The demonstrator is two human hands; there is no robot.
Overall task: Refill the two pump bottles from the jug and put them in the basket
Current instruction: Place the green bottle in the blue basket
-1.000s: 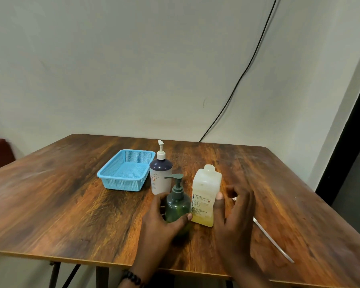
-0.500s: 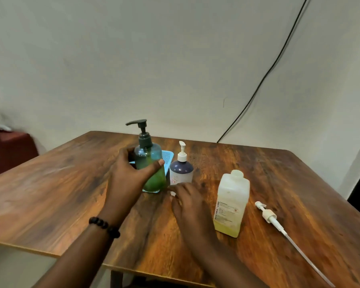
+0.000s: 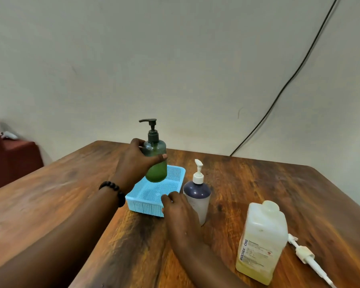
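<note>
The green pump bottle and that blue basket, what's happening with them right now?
A person's left hand grips the green pump bottle and holds it in the air over the blue basket, not yet set down. The right hand rests at the basket's near corner, beside the white pump bottle, which stands on the table just outside the basket. The jug stands to the right, with a loose pump lying beside it.
</note>
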